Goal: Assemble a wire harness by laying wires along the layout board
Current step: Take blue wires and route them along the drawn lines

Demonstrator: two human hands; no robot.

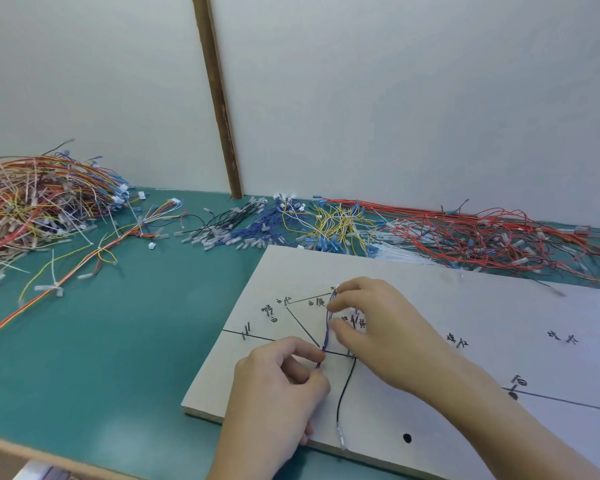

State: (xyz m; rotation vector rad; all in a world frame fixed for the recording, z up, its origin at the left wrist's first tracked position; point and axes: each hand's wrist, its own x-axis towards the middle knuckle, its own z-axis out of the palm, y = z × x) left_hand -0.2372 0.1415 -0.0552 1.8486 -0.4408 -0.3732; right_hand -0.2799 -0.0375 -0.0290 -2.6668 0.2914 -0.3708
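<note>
Head view: board (pixel 430 306) lies flat on the green bench (pixel 118 341), near right, with black route lines, handwritten labels and small pins on it.

Left hand (pixel 278 386) is curled, thumb and forefinger pinching the lower end of a purple wire (pixel 327 327) just below the line junction near the board's front edge. Right hand (pixel 371 327) sits above and right of it, fingers bent, thumb and fingertips pinching the same wire higher up. Wire runs from the left pinch up the board toward a pin at the top of the drawn lines; the upper end is hidden behind the right fingers, so can't tell how it terminates.

Black wire (pixel 343 393) already lies on the board: it starts at the pins under the right hand, curves down toward the front edge, and ends in a clear terminal sleeve right at that edge.

Stock along the back wall, all on the bench: mixed tangle (pixel 39 202) far left, a bound multicolour harness (pixel 84 265) trailing from it toward the left edge, then black wires (pixel 222 226), blue wires (pixel 271 223), yellow wires (pixel 336 223), and red wires (pixel 482 233) far right, partly touching the board's far edge. A brown strip (pixel 219 98) runs up the white wall behind.
</note>
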